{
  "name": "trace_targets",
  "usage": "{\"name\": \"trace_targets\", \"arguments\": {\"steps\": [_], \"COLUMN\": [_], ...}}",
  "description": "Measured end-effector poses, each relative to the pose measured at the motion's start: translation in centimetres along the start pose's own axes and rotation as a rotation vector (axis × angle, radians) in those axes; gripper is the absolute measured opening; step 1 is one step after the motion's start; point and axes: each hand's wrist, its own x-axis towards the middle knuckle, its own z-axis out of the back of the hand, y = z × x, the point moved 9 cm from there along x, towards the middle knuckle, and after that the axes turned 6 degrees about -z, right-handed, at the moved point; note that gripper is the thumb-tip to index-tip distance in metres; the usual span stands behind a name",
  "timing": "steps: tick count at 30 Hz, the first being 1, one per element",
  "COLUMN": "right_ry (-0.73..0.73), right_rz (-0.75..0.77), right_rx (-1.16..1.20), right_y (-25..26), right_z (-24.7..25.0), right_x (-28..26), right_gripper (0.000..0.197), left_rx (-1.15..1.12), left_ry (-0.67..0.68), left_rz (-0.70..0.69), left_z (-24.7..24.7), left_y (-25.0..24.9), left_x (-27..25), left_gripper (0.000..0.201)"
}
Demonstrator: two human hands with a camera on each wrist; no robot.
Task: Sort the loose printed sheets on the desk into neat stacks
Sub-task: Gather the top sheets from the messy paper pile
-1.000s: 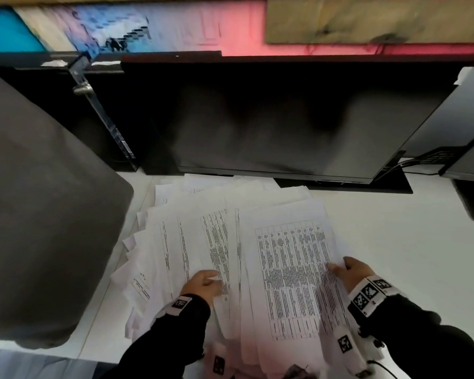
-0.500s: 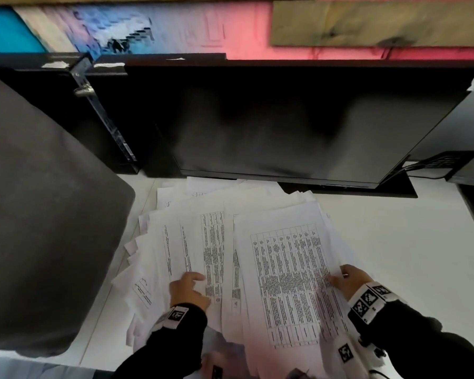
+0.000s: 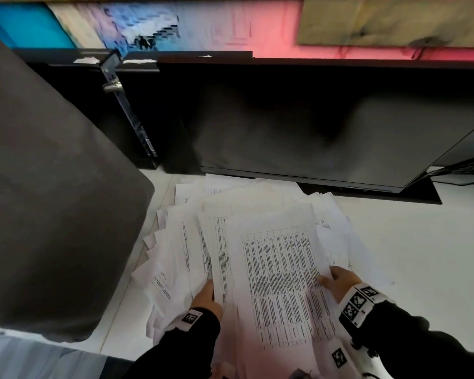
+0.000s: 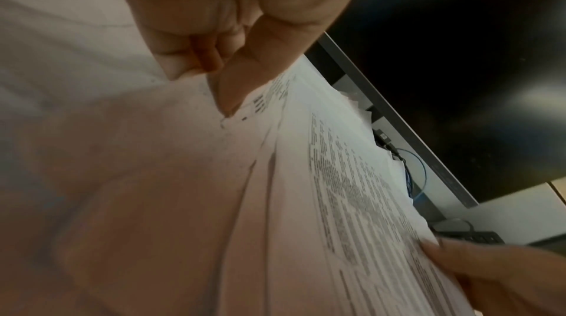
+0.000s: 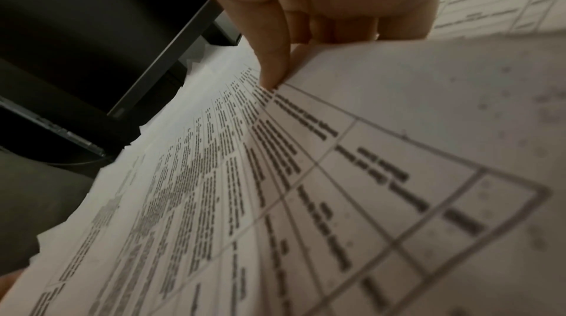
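Hands (image 3: 340, 283) pinch top printed sheet (image 3: 279, 269) over pile (image 3: 181, 255).

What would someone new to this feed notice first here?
A messy fan of printed sheets spread over the white desk, just in front of a dark monitor. Nearest the camera, the left hand and right hand grip opposite edges of the top sheet, printed with a dense table. A big grey cushion-like shape fills the left side.
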Motion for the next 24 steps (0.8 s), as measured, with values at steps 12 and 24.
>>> {"name": "trace_targets", "arguments": {"steps": [12, 24], "right_ry": [0.039, 0.009], "right_rz": [0.085, 0.259], "right_rx": [-0.040, 0.110], "right_y": [3.2, 4.2], "right_z": [-2.8, -0.3], "right_x": [-2.4, -4.0], "right_gripper": [0.041, 0.014], "left_rx": [-0.007, -0.017], "left_ry": [0.129, 0.007], "left_rz": [0.041, -0.239], "left_z": [-0.7, 2.4], "left_y": [-0.7, -3.0], "left_x": [-0.9, -1.4], "left_gripper": [0.075, 0.053]}}
